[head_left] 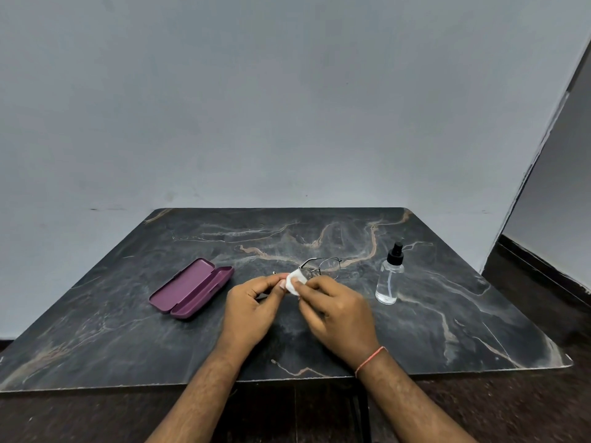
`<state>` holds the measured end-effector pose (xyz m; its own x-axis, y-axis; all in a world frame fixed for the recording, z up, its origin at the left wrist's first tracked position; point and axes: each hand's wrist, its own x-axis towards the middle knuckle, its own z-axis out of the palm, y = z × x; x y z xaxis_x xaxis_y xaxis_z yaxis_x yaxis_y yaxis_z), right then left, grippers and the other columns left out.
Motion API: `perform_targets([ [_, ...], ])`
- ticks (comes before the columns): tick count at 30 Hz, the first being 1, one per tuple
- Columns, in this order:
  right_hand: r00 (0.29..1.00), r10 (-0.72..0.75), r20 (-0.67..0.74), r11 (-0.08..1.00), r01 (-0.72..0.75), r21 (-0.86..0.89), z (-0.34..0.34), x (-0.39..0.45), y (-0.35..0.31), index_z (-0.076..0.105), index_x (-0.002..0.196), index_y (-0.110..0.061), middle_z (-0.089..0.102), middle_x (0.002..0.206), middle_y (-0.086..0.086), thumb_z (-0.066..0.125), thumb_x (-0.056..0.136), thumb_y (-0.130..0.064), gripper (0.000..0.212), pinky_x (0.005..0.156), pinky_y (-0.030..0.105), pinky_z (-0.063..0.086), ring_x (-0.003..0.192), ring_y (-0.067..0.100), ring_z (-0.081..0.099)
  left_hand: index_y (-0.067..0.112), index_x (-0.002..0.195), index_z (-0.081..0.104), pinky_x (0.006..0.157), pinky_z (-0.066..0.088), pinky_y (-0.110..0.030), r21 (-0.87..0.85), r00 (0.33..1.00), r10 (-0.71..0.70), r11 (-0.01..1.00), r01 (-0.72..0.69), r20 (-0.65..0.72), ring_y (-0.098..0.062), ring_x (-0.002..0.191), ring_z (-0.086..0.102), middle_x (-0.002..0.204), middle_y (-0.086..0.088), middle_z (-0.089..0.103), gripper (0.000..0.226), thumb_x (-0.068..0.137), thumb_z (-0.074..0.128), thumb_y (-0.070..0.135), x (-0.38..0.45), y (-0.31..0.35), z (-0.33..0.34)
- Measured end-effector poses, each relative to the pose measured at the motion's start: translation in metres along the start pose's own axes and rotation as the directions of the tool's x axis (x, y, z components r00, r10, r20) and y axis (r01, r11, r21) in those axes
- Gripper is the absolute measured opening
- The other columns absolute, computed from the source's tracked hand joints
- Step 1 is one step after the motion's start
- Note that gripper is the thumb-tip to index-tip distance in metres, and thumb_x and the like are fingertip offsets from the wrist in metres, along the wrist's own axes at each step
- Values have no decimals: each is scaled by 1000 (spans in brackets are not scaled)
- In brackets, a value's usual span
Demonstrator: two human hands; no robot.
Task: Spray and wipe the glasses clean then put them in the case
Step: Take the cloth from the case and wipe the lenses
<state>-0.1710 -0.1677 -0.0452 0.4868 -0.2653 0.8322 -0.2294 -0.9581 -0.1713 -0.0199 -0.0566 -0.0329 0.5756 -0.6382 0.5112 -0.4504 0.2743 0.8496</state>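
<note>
Thin dark-framed glasses [326, 265] are held just above the middle of the dark marble table [447, 314]. My left hand [251, 306] pinches the frame's left end. My right hand [335, 310] presses a small white wipe [293, 281] against the left lens; the right lens sticks out beyond my fingers. A purple glasses case [192, 287] lies open on the table to the left of my hands. To their right stands a clear spray bottle [389, 278] with a black nozzle, upright.
The table stands against a plain grey wall [287, 107]. Dark floor [543, 298] shows to the right and along the near edge. An orange thread is tied round my right wrist.
</note>
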Motion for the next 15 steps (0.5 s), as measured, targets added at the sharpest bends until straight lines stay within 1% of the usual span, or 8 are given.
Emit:
perform_targets([
  [2,999,-21,26,1000,22,-17,0,-1,-1,76,131,-34,72,101,-13,71,98,-25,34,60,35,57,76,12,68,42,106,81,91,63,-23,-14,1000,-11,1000,10,-12,-4,101,80,103,18,84,41,97,76,2,1,-2,-1],
  [4,999,47,-25,999,-47,-26,0,1,2,77,129,-33,72,97,-13,72,98,-24,34,58,34,57,73,12,67,34,107,83,92,64,-26,-23,999,-27,999,27,-23,-7,100,81,100,13,85,32,98,76,5,0,-4,0],
  [6,991,108,-81,993,-111,-38,-1,2,4,78,129,-32,71,93,-13,74,96,-23,34,57,31,56,70,10,65,32,107,83,92,64,-27,-27,998,-46,999,45,-35,-7,98,81,96,11,86,26,99,76,8,0,-4,0],
  [7,992,100,-78,994,-103,-36,-2,2,4,78,129,-32,71,94,-13,74,96,-23,34,57,31,56,70,9,65,32,106,83,92,64,-26,-29,998,-51,998,50,-38,-7,98,81,96,12,86,26,98,76,8,0,-3,0],
  [10,1000,-3,20,1000,3,6,-2,-2,-1,79,125,-35,74,101,-15,74,95,-25,32,59,32,57,74,10,69,35,105,82,91,63,-23,-45,996,-60,997,57,-64,-4,100,81,101,15,85,29,98,77,7,1,-3,-1],
  [11,999,-14,39,1000,14,1,-2,-2,-2,78,125,-36,74,102,-15,73,94,-27,32,59,32,57,75,10,70,33,105,82,91,63,-23,-58,995,-70,996,66,-73,-4,100,81,102,15,85,29,98,77,6,1,-3,-1],
  [12,1000,4,30,1000,-3,-6,-2,-2,-2,79,124,-37,74,101,-15,73,94,-27,32,58,32,57,75,10,70,32,106,82,91,64,-23,-72,993,-83,994,77,-81,-5,100,81,101,13,85,28,98,77,5,2,-3,-1],
  [15,988,130,-80,991,-132,-13,-2,1,4,80,123,-34,74,94,-14,74,93,-25,32,56,32,56,67,10,67,29,106,82,92,65,-27,-112,990,-107,989,97,-88,-12,98,83,96,7,86,27,99,75,4,1,-4,0],
])
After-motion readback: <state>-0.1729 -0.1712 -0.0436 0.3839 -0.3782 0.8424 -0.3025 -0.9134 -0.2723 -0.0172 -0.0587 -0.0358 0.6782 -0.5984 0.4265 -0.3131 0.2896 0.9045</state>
